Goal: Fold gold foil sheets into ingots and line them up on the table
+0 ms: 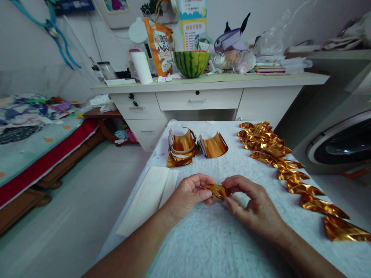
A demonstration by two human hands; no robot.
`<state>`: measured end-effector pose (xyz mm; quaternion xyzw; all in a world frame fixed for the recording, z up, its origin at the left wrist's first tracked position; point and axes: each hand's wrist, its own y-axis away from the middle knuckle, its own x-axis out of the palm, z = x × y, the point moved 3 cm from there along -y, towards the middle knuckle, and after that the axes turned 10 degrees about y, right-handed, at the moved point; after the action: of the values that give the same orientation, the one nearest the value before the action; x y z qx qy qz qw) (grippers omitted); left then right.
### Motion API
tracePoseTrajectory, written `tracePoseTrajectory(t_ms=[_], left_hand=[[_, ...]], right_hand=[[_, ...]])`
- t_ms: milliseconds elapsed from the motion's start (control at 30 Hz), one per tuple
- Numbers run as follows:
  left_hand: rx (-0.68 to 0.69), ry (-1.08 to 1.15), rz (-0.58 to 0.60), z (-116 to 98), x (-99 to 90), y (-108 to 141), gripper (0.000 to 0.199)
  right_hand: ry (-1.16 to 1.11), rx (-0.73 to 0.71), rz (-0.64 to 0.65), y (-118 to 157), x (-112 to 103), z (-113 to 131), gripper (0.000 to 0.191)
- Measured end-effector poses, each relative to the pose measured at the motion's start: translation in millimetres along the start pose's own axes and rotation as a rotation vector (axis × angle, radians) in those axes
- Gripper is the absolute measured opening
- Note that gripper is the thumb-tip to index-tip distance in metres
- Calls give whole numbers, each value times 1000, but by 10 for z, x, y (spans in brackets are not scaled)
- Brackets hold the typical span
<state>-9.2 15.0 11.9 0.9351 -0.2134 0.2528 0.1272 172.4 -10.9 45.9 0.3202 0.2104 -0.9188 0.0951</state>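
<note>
Between both hands, above the cloth-covered table (pixel 220 239), is a small folded piece of shiny gold foil paper (pixel 216 190). My left hand (pixel 191 193) pinches its left end, thumb in front. The thumb and fingers of my right hand (pixel 255 202) close on its right end. Along the table's right side lies a row of folded gold foil pieces (pixel 292 175), pointed and crinkled. Beyond my hands stand a curled stack of gold foil sheets (pixel 182 144) and a smaller curled stack (pixel 214 145). White paper sheets (pixel 145 197) lie left of my left hand.
A white desk (pixel 199 83) backs onto the table, bearing a half watermelon (pixel 191 63), an orange snack bag (pixel 159 48) and plastic bags. To the right is a washing machine (pixel 344 135); to the left, a bed (pixel 58 135) with clothes.
</note>
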Motion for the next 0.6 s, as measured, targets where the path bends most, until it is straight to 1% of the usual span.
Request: tracePoseTrajectory(t_ms=[233,367,433,500,600], left_hand=[[-14,-18,19,6,27,5,32],[-12,-14,27,16,11,4,31],[-9,-2,29,20,-3,3,34],[-10,8,27,22,-17,2,39],[-16,21,22,18,-34,1,40]], right_hand=[[55,-25,-19,12,10,12,16],[21,-23,-15,19,22,10,11],[-17,-16,-10,17,23,5,8],[-80,21,8,10,18,-13,8],[-227,152,82,-2,15,-71,20]])
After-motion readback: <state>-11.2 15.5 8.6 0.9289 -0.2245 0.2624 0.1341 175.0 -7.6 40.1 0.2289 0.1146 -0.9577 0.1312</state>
